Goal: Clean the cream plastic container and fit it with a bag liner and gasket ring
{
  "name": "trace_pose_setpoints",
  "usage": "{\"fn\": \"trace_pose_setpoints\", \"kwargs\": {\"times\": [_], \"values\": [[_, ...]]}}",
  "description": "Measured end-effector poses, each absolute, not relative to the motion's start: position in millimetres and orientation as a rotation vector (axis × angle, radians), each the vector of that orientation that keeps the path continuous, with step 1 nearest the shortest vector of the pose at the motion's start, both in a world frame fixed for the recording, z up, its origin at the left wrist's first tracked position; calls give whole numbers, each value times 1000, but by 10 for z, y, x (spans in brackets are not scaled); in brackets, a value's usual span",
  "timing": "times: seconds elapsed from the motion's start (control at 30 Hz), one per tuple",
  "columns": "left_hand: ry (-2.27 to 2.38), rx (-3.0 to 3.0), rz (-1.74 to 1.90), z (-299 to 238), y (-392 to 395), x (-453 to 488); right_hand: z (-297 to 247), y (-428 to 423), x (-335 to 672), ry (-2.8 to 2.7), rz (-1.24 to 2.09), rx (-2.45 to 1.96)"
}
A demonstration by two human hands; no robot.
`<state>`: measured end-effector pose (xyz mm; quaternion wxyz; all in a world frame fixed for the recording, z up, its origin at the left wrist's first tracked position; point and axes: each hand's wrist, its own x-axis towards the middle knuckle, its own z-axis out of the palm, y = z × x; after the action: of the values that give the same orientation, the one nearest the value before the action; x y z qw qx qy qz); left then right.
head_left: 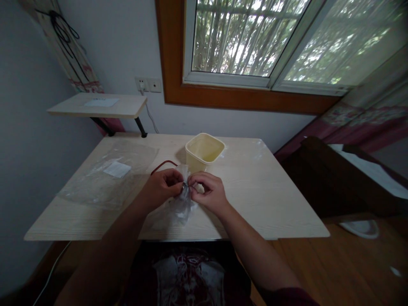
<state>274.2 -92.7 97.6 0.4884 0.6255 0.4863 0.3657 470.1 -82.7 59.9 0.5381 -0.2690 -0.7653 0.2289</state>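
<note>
A clear plastic bag (182, 208) is bunched up at its neck between my two hands, over the front middle of the table. My left hand (164, 187) pinches the gathered neck from the left, thumb and forefinger together. From the other side, my right hand (210, 190) pinches at the same spot, with a small dark thing, perhaps a tie, between the fingertips. What that small thing is cannot be made out. Just behind my hands stands an open cream plastic bin (199, 160). A reddish-brown curved rod or handle (163, 163) shows behind my left hand.
A large flat clear bag with a white label (117, 169) lies on the left of the table (255, 191). A raised shelf (102, 105) with a paper on it stands at the back left. Wall and window are behind.
</note>
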Motion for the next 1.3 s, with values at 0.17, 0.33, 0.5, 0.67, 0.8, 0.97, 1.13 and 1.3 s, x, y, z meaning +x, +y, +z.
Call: {"fn": "trace_pose_setpoints", "kwargs": {"times": [0.17,0.33,0.5,0.67,0.8,0.97,1.13,1.3], "values": [[1148,1417,934,929,-927,2782,645,-820,4704,-1819,642,-714],[1247,1432,988,979,-942,2836,714,-845,4754,-1949,342,-721],[1303,1393,1009,990,-935,2886,721,-853,4806,-2150,106,-768],[1259,1318,1022,905,-884,2882,726,-843,4792,-2206,17,-820],[1230,1314,1034,851,-842,2874,674,-801,4736,-2171,-48,-822],[1236,1364,1035,869,-818,2867,621,-722,4698,-2111,40,-814],[1309,1556,967,936,-815,2815,624,-692,4711,-2046,236,-786],[1330,1728,901,1014,-834,2760,637,-723,4726,-1981,375,-741]]}}
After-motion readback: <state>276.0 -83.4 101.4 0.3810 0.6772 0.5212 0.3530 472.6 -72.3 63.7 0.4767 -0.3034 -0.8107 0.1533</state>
